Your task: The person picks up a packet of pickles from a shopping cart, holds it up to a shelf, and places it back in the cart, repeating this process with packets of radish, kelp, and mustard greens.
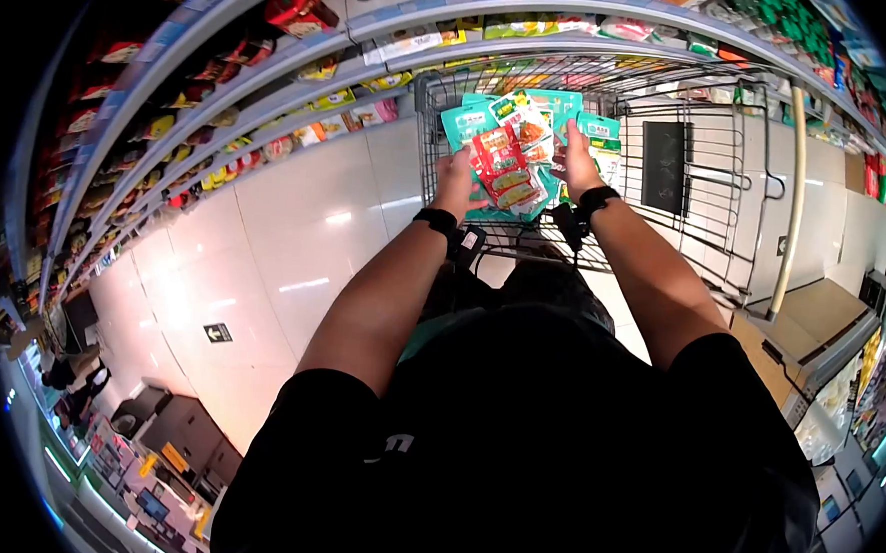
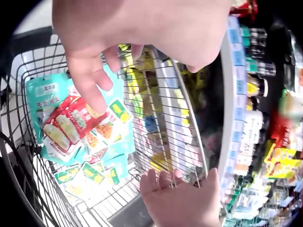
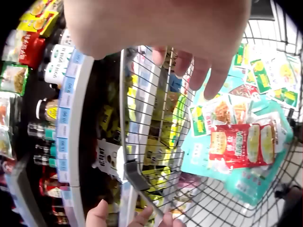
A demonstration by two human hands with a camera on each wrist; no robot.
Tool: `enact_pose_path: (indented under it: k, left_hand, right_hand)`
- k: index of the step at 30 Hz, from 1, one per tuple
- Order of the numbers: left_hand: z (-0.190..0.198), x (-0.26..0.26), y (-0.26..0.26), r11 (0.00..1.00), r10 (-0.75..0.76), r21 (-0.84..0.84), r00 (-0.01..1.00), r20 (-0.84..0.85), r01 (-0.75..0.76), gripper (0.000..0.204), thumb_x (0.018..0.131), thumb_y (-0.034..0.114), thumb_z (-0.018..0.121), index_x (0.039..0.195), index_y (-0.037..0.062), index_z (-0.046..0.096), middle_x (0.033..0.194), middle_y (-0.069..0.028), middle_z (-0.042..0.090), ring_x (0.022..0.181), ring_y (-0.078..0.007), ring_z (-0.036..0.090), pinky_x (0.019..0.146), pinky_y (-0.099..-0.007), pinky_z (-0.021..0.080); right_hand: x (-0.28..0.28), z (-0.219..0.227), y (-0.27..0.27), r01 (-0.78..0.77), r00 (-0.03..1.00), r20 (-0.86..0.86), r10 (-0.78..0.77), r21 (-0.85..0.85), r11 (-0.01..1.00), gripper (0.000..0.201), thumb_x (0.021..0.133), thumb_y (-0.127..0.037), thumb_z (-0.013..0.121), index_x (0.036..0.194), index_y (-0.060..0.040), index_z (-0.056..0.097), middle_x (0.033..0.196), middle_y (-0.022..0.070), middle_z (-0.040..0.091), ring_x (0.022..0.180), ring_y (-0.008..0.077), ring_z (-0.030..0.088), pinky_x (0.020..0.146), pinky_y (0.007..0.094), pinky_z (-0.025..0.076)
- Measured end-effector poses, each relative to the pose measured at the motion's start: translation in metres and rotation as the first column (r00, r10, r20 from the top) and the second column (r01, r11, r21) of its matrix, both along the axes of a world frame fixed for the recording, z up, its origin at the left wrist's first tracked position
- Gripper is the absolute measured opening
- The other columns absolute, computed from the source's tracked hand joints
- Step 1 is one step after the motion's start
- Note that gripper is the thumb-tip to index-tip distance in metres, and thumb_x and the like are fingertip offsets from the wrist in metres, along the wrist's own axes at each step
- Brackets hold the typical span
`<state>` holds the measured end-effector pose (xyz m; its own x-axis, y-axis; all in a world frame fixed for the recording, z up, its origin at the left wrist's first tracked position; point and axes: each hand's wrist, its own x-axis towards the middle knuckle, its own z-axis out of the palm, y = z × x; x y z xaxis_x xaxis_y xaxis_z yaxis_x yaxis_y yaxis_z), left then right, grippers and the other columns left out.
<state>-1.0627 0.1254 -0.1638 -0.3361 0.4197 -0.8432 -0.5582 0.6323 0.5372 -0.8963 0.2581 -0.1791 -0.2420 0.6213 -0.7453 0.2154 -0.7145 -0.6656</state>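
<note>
Both bare hands are held over a wire shopping cart, one on each side of a pile of packets. At the left of the pile is my left hand (image 1: 455, 184), its fingers loosely extended beside a red packet (image 1: 499, 151). On the other side, my right hand (image 1: 582, 166) is held with its fingers apart and nothing gripped. The red packet lies on top, over teal pouches (image 1: 465, 125) and white-and-green packets (image 2: 93, 173). In the left wrist view, the left fingers (image 2: 90, 87) overlap the red packet. The right fingers (image 3: 201, 75) are over the cart in the right wrist view.
The cart's wire basket (image 1: 714, 181) has a dark panel (image 1: 665, 168) and a pale handle bar (image 1: 792, 195). Shelves of packaged goods (image 1: 305, 39) run along the front and left. Jars and bottles (image 3: 47, 111) line one shelf. A cardboard box (image 1: 811, 326) stands at the right.
</note>
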Motion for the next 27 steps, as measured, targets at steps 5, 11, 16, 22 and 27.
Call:
enact_pose_path:
  k: [5,11,16,22,27]
  left_hand:
    - [-0.086,0.011,0.02,0.976,0.122,-0.181,0.993,-0.004,-0.121,0.064,0.083,0.053,0.048,0.126,0.0086,0.03,0.11,-0.0105,0.05,0.085,-0.0233,0.053,0.058,-0.0424,0.05]
    - [-0.188,0.022,0.04,0.966,0.258,-0.017,0.951,0.169,-0.259,0.052,0.089,0.046,0.042,0.123,0.0064,0.048,0.111,-0.0103,0.059,0.094,-0.0238,0.061,0.072,-0.0421,0.052]
    - [-0.22,0.034,0.036,0.953,0.296,-0.005,0.925,0.236,-0.304,0.049,0.092,0.043,0.037,0.124,0.0069,0.047,0.113,-0.0107,0.059,0.096,-0.0239,0.062,0.076,-0.0385,0.052]
    - [-0.207,0.042,0.036,0.946,0.25,0.149,0.941,0.227,-0.288,0.045,0.092,0.04,0.041,0.12,0.0059,0.05,0.109,-0.0107,0.061,0.091,-0.0232,0.063,0.075,-0.0385,0.052]
    - [-0.128,0.037,0.051,0.959,0.116,0.24,0.981,0.155,-0.151,0.033,0.093,0.029,0.053,0.115,0.003,0.052,0.107,-0.0082,0.062,0.09,-0.0177,0.063,0.075,-0.0324,0.054]
  right_hand:
    - [-0.012,-0.097,0.009,-0.217,0.973,0.037,0.227,-0.172,0.961,0.082,0.083,-0.068,0.042,0.143,-0.0143,0.023,0.138,0.0141,0.035,0.122,0.0331,0.038,0.096,0.0482,0.034]
    - [-0.023,-0.175,0.006,-0.267,0.963,-0.062,0.261,-0.139,0.954,0.073,0.086,-0.064,0.042,0.138,-0.0128,0.035,0.128,0.008,0.046,0.116,0.0239,0.042,0.092,0.0422,0.038]
    - [-0.021,-0.177,0.0,-0.248,0.96,-0.19,0.206,-0.23,0.941,0.067,0.092,-0.055,0.037,0.135,-0.004,0.04,0.133,0.0118,0.048,0.116,0.0221,0.048,0.098,0.0342,0.035]
    - [-0.016,-0.191,-0.002,-0.197,0.98,-0.005,0.2,0.152,0.968,0.054,0.094,-0.043,0.043,0.125,0.0014,0.048,0.109,0.0145,0.062,0.103,0.0209,0.058,0.087,0.0298,0.044]
    - [-0.018,-0.123,0.004,-0.244,0.938,-0.196,0.285,0.21,0.947,0.037,0.089,-0.025,0.061,0.114,0.0013,0.055,0.104,0.007,0.063,0.094,0.0144,0.057,0.084,0.0283,0.044]
